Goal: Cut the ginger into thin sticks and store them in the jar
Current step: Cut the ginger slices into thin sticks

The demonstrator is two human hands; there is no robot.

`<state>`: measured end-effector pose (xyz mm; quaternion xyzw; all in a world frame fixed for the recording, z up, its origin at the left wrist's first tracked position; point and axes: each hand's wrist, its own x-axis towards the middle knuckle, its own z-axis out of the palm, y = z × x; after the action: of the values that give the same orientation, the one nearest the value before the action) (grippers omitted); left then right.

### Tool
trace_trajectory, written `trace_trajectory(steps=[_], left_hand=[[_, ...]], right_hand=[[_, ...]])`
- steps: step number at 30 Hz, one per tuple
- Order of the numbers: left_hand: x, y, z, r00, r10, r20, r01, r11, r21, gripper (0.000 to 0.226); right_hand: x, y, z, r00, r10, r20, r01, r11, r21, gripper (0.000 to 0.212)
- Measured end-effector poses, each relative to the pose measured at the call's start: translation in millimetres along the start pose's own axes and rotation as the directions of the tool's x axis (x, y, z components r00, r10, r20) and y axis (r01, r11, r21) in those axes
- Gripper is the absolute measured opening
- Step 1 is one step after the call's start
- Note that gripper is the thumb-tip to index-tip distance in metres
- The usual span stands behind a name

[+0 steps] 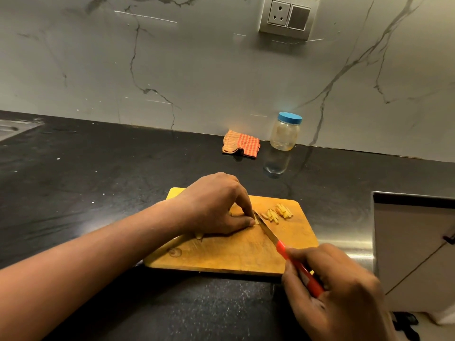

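A wooden cutting board (221,254) lies on the black counter. My left hand (216,205) presses a small piece of ginger (256,220) against the board with its fingertips; most of the piece is hidden under the fingers. My right hand (337,289) grips the red handle of a knife (290,257), whose blade tip touches the ginger beside my left fingers. Several cut ginger sticks (279,213) lie in a small pile to the right of the blade. A clear jar (285,132) with a blue lid stands closed by the back wall.
An orange checked cloth (241,143) lies folded left of the jar. A ginger scrap (199,235) lies on the board under my left wrist. The counter ends at a steel edge (354,244) on the right, beside a white cabinet (413,254). A sink (12,129) sits far left.
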<state>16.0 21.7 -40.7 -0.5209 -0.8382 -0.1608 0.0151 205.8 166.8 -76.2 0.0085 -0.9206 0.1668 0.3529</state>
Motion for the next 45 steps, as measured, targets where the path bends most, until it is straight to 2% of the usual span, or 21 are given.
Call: trace_trajectory(steps=[11,15,19,24,38,45], left_hand=[[1,0,-2,1.0,-0.021,0.009,0.021,1.0,-0.001,0.021],[1,1,-3,0.999,-0.039,0.016,0.039,0.999,-0.022,0.023],[0,2,-4,0.999,-0.034,0.012,0.035,0.998,-0.045,0.021],[-1,2,-4,0.999,-0.03,0.016,0.031,0.999,-0.031,0.021],[-2,1,-8,0.999,0.02,0.05,-0.019,1.0,-0.019,0.021],[-1,-2,-5,0.999,0.035,0.032,-0.034,0.999,-0.036,0.018]], right_hand=[[15,-1,9,0.994,-0.037,0.106,0.041,0.998,-0.04,0.011],[5,5,-4,0.997,-0.062,0.04,0.064,0.998,-0.028,0.007],[0,10,-8,0.999,-0.039,0.002,0.039,0.998,-0.042,0.015],[5,0,-6,0.999,-0.003,-0.044,0.003,1.0,0.006,0.008],[3,-3,3,1.0,0.008,0.0,-0.008,1.0,-0.007,0.012],[13,-5,14,0.997,-0.005,0.073,0.009,0.999,-0.043,0.011]])
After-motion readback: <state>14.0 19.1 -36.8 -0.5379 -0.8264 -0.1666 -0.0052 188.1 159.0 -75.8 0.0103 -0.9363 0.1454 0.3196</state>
